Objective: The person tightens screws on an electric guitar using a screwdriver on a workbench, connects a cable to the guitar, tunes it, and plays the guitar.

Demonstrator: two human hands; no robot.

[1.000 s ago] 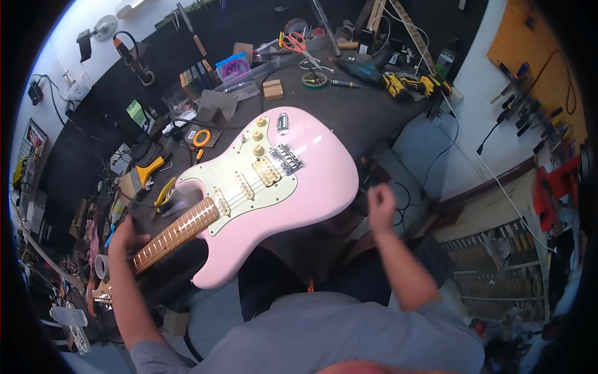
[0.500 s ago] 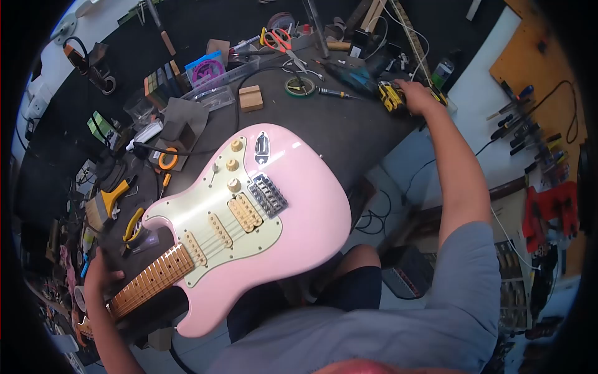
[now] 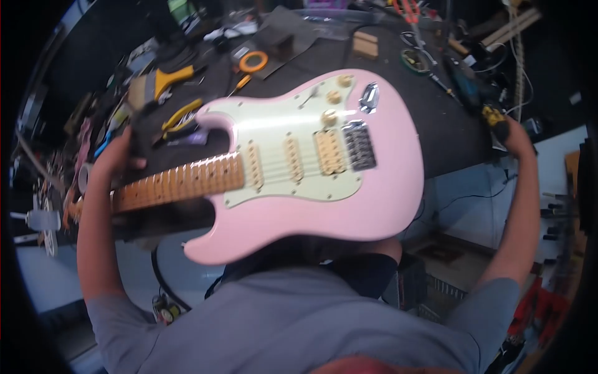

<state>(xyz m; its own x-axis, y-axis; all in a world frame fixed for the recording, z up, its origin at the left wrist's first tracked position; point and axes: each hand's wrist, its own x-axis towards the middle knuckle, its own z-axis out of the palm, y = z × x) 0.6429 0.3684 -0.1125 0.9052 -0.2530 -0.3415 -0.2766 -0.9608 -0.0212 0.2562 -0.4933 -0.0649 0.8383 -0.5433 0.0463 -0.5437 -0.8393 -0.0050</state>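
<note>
A pink electric guitar [image 3: 311, 218] with a pale green pickguard lies face up across the workbench edge and above my lap, its neck pointing left. My left hand [image 3: 118, 156] is at the far end of the neck, its forearm crossing over the neck. The hand is dark and blurred, and whether its fingers touch or grip anything is unclear. At the right end of the bench, my right hand [image 3: 518, 138] is closed round part of a yellow and black power tool [image 3: 495, 118].
On the bench [image 3: 436, 137] behind the guitar are yellow-handled pliers [image 3: 182, 117], a brush [image 3: 159, 84], an orange tape roll [image 3: 253, 61], a wooden block [image 3: 365, 45] and a green tape roll [image 3: 414, 61]. Scissors and cables lie farther back.
My right hand has gone from beside the guitar body to the power tool and closed on it. The view has turned, and the guitar appears more level. My left hand remains by the neck.
</note>
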